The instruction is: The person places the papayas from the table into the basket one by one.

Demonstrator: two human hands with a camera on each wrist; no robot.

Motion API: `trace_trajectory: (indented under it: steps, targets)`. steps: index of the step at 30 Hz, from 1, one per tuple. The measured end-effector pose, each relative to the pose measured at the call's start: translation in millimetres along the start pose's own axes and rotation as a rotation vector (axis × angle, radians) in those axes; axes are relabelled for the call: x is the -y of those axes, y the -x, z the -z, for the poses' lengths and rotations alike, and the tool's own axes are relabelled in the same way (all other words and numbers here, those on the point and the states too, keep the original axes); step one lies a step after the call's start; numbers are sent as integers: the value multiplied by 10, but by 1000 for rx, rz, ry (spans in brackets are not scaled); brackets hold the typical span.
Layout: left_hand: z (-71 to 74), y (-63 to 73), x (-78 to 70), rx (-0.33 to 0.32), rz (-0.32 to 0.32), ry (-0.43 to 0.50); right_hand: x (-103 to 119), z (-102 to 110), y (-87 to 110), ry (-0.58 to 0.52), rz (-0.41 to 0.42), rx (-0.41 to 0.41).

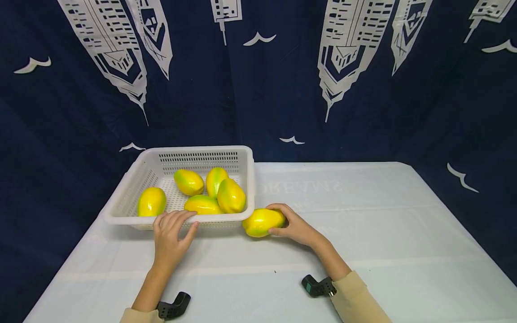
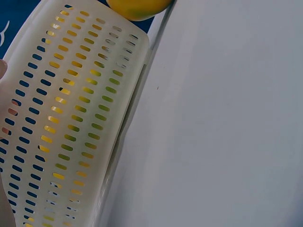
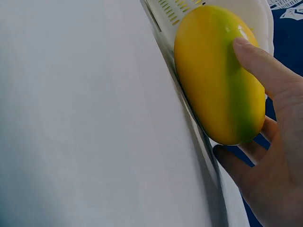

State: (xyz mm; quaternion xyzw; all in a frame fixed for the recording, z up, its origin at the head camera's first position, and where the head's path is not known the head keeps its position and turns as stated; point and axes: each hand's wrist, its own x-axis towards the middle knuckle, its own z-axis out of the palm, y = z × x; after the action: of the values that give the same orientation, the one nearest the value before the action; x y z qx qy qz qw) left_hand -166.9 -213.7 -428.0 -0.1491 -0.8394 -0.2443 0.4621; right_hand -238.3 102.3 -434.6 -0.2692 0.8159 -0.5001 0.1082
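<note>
A yellow-green mango (image 1: 261, 223) is in my right hand (image 1: 296, 226), just outside the basket's front right corner. In the right wrist view, the thumb lies along one side of the mango (image 3: 218, 80) and the other fingers reach round its far side. My left hand (image 1: 171, 235) grips the front rim of the white plastic basket (image 1: 133, 220), its fingers over the edge and the thumb in front. Several mangoes lie inside, one on the left (image 1: 151, 202) and the others towards the middle and right. In the left wrist view they show through the slotted wall (image 2: 71, 94).
The basket stands at the back left of a table with a white cloth (image 1: 363, 215). A dark blue curtain (image 1: 274, 89) with white printed buildings hangs behind. Black wrist devices (image 1: 174, 306) sit on both forearms, by the beige sleeves.
</note>
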Motion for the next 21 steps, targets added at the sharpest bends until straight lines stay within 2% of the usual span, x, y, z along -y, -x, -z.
trace_trajectory:
  steps: [8, 21]
  targets:
    - [-11, 4, 7, -16, -6, -15, -29, 24, 18, -51, -34, 26]
    - [-14, -7, 1, -27, -16, -15, -25, 93, 43, -31, -14, 80]
